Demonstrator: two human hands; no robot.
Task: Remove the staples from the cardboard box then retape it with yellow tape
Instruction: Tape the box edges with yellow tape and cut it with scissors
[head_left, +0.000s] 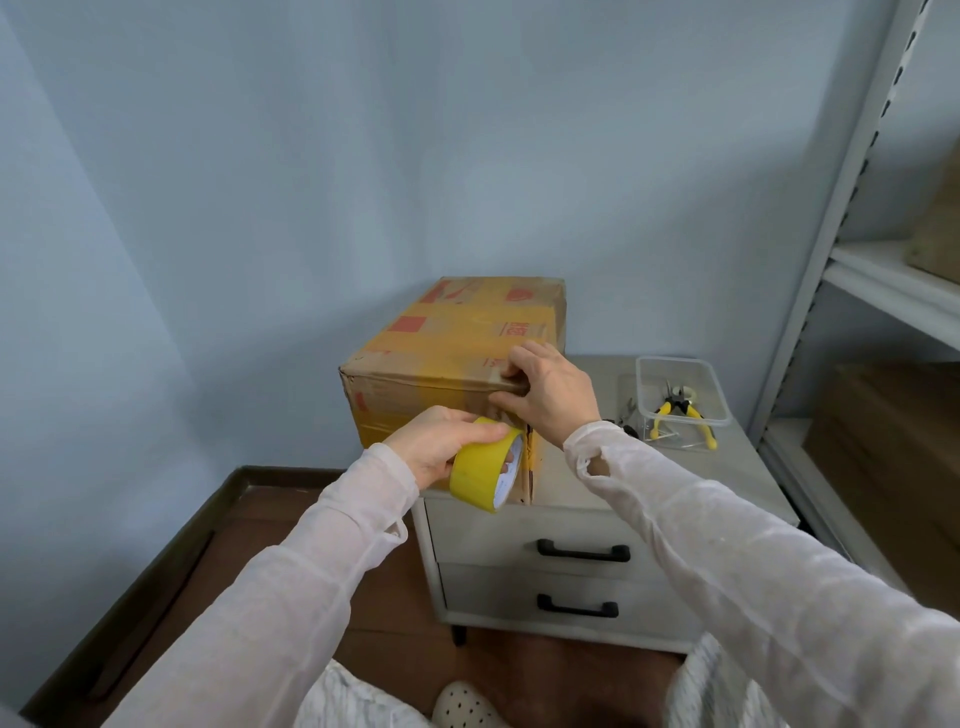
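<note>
A cardboard box (441, 353) with red print and bands of yellow tape lies on a small grey cabinet (587, 478). My left hand (441, 447) grips a roll of yellow tape (485, 470) in front of the box's near face, thumb over the roll's rim. My right hand (550, 392) rests on the box's near top right edge, its fingertips curled onto the cardboard at the corner; whether they pinch the tape's end is hidden.
A clear plastic tub (680, 389) holding yellow-handled pliers (680, 410) stands on the cabinet to the right of the box. A white shelf unit (852, 270) with cardboard boxes rises at the far right. The cabinet has two drawers with black handles.
</note>
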